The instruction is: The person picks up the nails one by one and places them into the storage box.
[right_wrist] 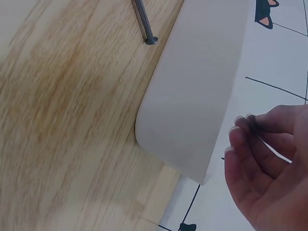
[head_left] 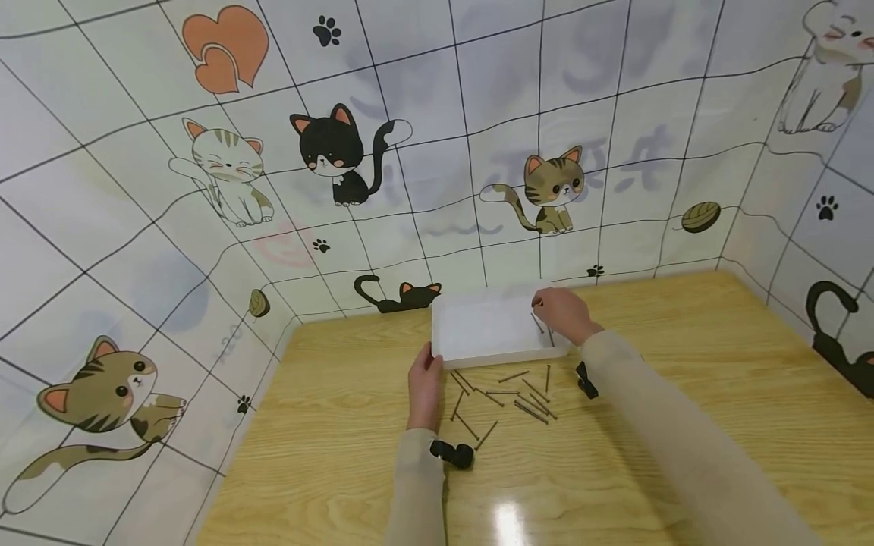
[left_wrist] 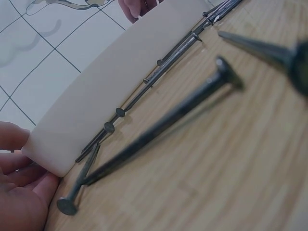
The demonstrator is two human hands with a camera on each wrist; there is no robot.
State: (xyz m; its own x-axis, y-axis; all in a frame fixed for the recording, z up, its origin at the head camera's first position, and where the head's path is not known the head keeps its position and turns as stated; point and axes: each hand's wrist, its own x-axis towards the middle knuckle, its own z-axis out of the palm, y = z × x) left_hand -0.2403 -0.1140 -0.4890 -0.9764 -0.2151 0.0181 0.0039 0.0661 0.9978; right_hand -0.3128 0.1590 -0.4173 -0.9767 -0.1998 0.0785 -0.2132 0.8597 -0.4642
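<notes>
A shallow white tray [head_left: 488, 326] lies at the back of the wooden table. My left hand [head_left: 425, 387] grips its near left corner; in the left wrist view, fingers [left_wrist: 21, 175] bend around that corner. Over the tray's right end is my right hand [head_left: 565, 315], thumb and fingertips drawn together. Two nails [head_left: 537, 324] show below it, seemingly inside the tray. Whether a nail is between the fingertips [right_wrist: 236, 132] is hidden. Several dark nails [head_left: 501, 392] lie scattered in front of the tray; one large nail [left_wrist: 163, 122] is near the left wrist camera.
A white cat-patterned sheet [head_left: 451, 152] covers the walls behind and at both sides, close behind the tray. The wooden tabletop [head_left: 341, 455] extends left, right and in front of the nails. Each sleeve bears a black wrist camera [head_left: 452, 453].
</notes>
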